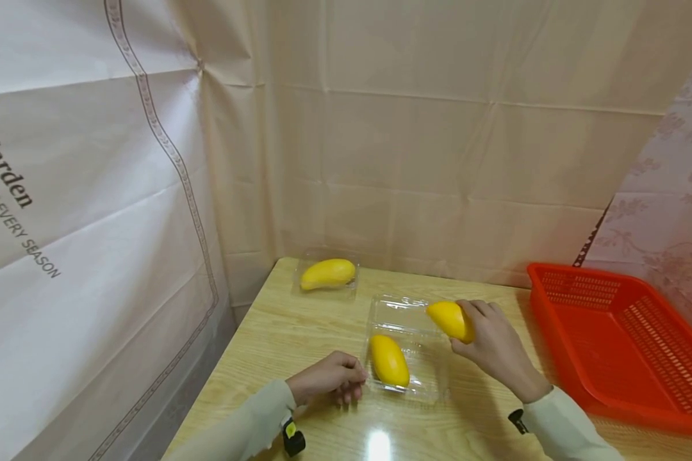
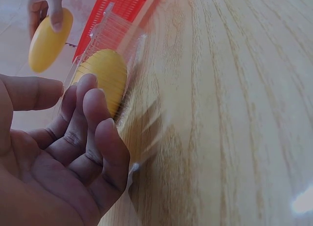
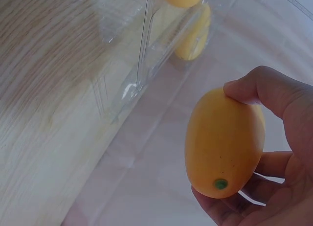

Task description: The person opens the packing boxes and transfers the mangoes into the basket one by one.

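My right hand [image 1: 493, 349] grips a yellow mango [image 1: 451, 320] above the right side of a clear plastic clamshell container [image 1: 429, 371]. In the right wrist view the thumb lies on one side of this mango [image 3: 222, 143] and fingers curl round the other; a green stem spot shows at its end. A second mango [image 1: 389, 360] lies in the left part of the container, whose lid is folded back toward the wall. At the container's left edge my left hand [image 1: 331, 378] pinches the rim between thumb and fingertips, as the left wrist view shows.
Farther back on the left of the wooden table [image 1: 277, 326] sits another clear container [image 1: 354, 288] with a mango [image 1: 329, 274] inside. A red plastic basket [image 1: 576, 358] stands at the right. Cloth sheets [image 1: 403, 141] hang behind and on the left.
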